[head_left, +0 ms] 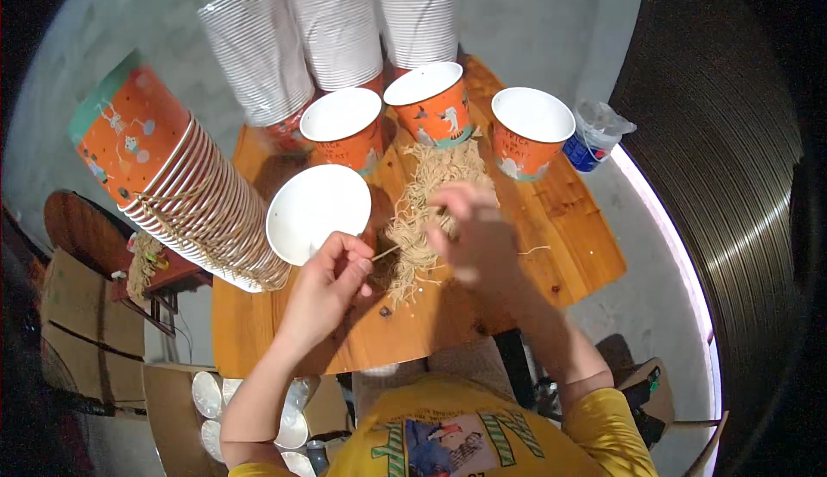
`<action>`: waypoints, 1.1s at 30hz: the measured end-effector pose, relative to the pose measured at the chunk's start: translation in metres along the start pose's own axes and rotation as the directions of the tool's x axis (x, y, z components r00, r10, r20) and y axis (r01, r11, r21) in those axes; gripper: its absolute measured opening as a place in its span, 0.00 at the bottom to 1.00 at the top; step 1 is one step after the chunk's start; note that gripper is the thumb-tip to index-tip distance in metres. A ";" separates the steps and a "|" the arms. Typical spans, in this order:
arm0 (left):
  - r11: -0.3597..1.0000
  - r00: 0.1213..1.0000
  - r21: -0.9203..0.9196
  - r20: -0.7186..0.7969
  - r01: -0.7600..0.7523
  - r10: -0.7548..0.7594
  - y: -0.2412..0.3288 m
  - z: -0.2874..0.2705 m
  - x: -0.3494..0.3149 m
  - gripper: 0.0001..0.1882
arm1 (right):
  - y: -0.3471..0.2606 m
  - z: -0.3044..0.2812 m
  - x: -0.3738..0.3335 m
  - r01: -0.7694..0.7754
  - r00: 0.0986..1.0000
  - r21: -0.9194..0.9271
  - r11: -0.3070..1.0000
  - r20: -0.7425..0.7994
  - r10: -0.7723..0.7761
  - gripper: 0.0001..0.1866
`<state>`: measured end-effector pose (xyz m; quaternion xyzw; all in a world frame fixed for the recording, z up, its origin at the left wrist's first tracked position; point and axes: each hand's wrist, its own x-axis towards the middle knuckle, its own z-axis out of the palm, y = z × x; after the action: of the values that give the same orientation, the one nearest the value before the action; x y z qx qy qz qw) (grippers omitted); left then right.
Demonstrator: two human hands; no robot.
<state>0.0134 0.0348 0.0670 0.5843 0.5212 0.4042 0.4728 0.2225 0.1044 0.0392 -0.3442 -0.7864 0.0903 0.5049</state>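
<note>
My left hand (332, 272) pinches the end of a thin tan cord (385, 254) between thumb and fingers. Just beyond it, a paper bucket (319, 210) tips its white inside toward me, its rim close to my fingertips. Over a heap of tan cords (444, 171) in the middle of the table, my right hand (474, 234) is smeared by motion, so whether it grips anything cannot be made out. Behind the heap stand three orange paper buckets with white insides: a left one (349, 137), a middle one (435, 111) and a right one (530, 132).
A tall leaning stack of orange buckets with cords (185, 188) rises at the left. Plastic-wrapped bucket stacks (332, 24) line the table's far edge. A blue-and-white tub (593, 141) is beyond the right edge of the wooden table (568, 236). An open carton (177, 408) sits below, at left.
</note>
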 end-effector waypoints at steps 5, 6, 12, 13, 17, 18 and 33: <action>0.998 0.995 -0.034 0.087 -0.043 0.046 0.007 0.021 0.006 0.03 | -0.044 0.014 -0.025 -0.455 0.881 0.597 0.661 0.409 0.238 0.12; 0.996 0.993 -0.022 0.078 -0.084 0.086 0.006 0.020 0.007 0.03 | -0.040 0.021 -0.025 -0.404 0.909 0.630 0.663 0.360 0.212 0.11; 0.997 0.986 -0.011 0.149 0.077 -0.074 0.009 0.012 0.002 0.04 | -0.025 0.016 -0.033 -0.337 0.920 0.455 0.825 0.344 0.186 0.06; 0.995 0.985 -0.003 0.142 0.101 -0.100 0.010 0.011 0.001 0.04 | -0.027 0.013 -0.031 -0.383 0.900 0.435 0.815 0.375 0.223 0.07; 0.997 0.983 0.001 0.166 0.079 -0.078 0.003 0.001 0.002 0.04 | -0.029 0.004 -0.029 -0.531 0.818 0.386 0.755 0.468 0.336 0.07; 0.995 0.980 -0.010 0.173 0.101 -0.098 0.004 0.000 0.002 0.05 | -0.029 0.004 -0.030 -0.537 0.814 0.378 0.754 0.465 0.347 0.06; 0.980 0.947 0.138 0.269 0.143 -0.176 -0.015 -0.001 -0.002 0.11 | -0.024 0.007 -0.037 -0.393 0.888 0.407 0.825 0.403 0.224 0.05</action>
<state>0.0085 0.0332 0.0527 0.6182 0.5172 0.2469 0.5379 0.2148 0.0646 0.0208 -0.3125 -0.7468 0.4204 0.4097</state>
